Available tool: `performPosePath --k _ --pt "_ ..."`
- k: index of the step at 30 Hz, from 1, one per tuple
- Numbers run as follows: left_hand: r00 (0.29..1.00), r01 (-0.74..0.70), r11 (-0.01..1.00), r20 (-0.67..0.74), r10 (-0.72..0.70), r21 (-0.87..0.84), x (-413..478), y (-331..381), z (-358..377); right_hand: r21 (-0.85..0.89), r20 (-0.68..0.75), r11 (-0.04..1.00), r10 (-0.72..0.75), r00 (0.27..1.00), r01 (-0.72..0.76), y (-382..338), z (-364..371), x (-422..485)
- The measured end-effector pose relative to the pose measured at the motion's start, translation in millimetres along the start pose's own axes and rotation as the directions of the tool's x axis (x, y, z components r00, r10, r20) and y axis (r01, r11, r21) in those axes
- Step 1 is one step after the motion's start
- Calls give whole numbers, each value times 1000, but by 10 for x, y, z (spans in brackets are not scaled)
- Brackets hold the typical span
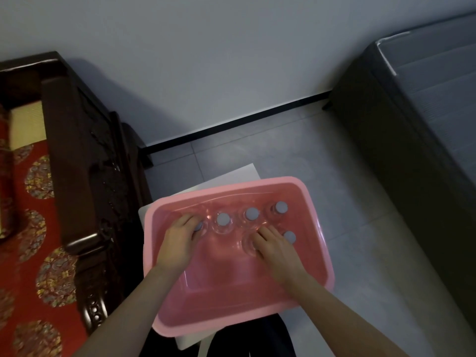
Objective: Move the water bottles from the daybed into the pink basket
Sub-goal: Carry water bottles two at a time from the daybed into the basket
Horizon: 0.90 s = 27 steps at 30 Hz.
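Observation:
The pink basket point(318, 228) sits on a white board on the floor, right of the daybed point(85, 181). Several clear water bottles with grey caps stand upright inside it: three along the far wall point(223, 219) point(252, 214) point(281, 207) and one near the right wall point(290, 237). My left hand point(180, 240) is inside the basket, wrapped over the top of a bottle at the far left; a sliver of its grey cap point(198, 226) shows. My right hand point(270, 244) covers the top of another bottle point(248, 244) in the middle.
The daybed's dark carved wooden arm point(103, 202) runs close to the basket's left side, with a red patterned cushion point(33, 228) beyond. A dark grey bed point(412, 124) stands at the right. Grey tiled floor point(360, 228) lies between, under a white wall.

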<state>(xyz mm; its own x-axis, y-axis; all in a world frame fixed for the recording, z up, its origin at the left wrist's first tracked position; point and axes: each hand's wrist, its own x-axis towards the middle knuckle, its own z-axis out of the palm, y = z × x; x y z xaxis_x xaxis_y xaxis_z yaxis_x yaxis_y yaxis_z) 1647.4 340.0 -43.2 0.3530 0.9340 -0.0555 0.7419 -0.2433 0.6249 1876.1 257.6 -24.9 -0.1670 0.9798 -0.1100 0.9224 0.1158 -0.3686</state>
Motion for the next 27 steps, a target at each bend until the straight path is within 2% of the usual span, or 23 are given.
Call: performPosePath --k 8,12,14,17,21,24,27 --pt "998 40 999 49 -41 26 -53 41 15 12 34 1000 -8 999 8 -17 26 -34" --pt "985 38 981 156 -69 191 -24 135 -48 -30 70 999 -11 998 13 -17 -65 12" --pt "986 51 972 144 -85 228 -44 236 -155 -35 90 999 -1 996 4 -42 -194 21" --pt "995 47 977 72 -63 208 -44 427 -415 6 25 999 41 999 -41 -47 -502 79" --pt "991 51 981 -131 -26 189 61 797 -968 25 -114 999 46 992 -43 -83 -1143 229" --pt "953 18 984 -300 36 175 165 1185 -1505 15 -277 1000 -5 961 9 -198 -1800 314" --pt "894 23 990 -447 40 136 181 1561 -2037 -42 -424 996 -89 901 79 -352 -2422 392"
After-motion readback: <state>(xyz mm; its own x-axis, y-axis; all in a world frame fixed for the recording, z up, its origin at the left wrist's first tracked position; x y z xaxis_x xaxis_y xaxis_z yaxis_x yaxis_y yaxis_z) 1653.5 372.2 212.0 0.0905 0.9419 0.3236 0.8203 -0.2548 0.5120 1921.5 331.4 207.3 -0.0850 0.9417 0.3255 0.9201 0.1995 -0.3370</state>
